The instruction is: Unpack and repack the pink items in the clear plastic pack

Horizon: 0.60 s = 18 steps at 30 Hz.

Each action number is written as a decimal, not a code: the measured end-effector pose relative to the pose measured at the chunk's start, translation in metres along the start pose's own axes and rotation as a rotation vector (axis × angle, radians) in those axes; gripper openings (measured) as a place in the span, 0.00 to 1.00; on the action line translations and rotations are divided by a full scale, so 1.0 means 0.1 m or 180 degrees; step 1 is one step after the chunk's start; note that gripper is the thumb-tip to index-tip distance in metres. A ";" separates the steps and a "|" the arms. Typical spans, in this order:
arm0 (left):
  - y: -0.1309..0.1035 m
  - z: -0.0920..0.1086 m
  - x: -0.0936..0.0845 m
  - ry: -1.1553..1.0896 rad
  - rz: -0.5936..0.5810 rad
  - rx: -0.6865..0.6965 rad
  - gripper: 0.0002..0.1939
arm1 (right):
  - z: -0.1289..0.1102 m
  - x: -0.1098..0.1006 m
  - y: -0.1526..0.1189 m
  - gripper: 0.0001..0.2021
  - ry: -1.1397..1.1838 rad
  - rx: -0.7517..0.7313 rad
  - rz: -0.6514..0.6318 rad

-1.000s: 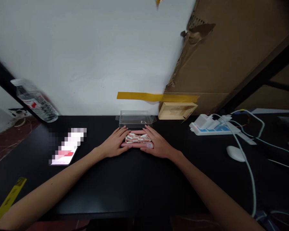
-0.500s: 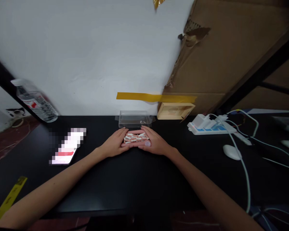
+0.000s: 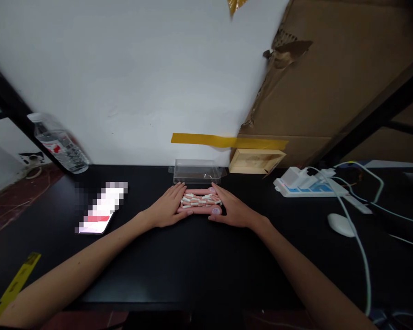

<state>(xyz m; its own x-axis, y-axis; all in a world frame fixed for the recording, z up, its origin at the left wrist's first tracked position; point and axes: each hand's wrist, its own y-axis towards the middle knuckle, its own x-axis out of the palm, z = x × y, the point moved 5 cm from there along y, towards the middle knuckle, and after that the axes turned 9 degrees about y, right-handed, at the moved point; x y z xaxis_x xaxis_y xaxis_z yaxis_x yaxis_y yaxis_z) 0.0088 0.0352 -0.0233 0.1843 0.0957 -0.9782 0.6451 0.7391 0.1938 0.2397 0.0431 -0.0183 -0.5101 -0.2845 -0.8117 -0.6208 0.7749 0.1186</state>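
Observation:
A pink-and-white beaded jump rope [image 3: 200, 200] lies bundled on the black table, its strands between two pink handles [image 3: 203, 210] running left to right. My left hand [image 3: 168, 206] curves around the bundle's left end, fingertips at the back and thumb against the front handle, covering that end. At the right end, my right hand [image 3: 236, 207] is spread, with fingertips by the back handle and the thumb just in front of the other. Both round handle caps show there; whether the right palm touches the beads is hard to make out.
Behind the rope stands a clear plastic box [image 3: 196, 171], with a shallow wooden box [image 3: 256, 160] to its right. A phone [image 3: 105, 211] and a water bottle [image 3: 64, 149] are at left. On the right are a power strip [image 3: 306, 185], a white mouse [image 3: 341, 224] and loose cables [image 3: 359, 243].
My right hand has loosened and drawn to the right, uncovering the handle caps. My left hand stays at the left end. The whole view has shifted slightly.

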 end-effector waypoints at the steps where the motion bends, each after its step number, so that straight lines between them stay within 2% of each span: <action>1: 0.00 0.01 0.00 0.0008 -0.0016 -0.0007 0.43 | 0.00 0.01 0.00 0.57 -0.0011 0.0028 -0.0019; 10: -0.03 0.04 -0.01 0.0093 0.0031 -0.0057 0.43 | -0.11 0.02 -0.01 0.55 -0.0172 -0.0280 -0.0009; 18: -0.03 0.11 -0.09 0.0285 0.0127 -0.0066 0.40 | -0.16 0.05 -0.01 0.56 -0.0209 -0.0303 -0.0150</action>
<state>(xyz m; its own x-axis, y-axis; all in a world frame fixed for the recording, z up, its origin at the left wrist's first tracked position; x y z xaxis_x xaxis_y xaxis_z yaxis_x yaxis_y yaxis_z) 0.0135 0.0253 -0.0146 0.1418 0.1840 -0.9726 0.6228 0.7471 0.2321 0.2279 0.0314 -0.0132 -0.4409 -0.2793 -0.8530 -0.6985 0.7036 0.1306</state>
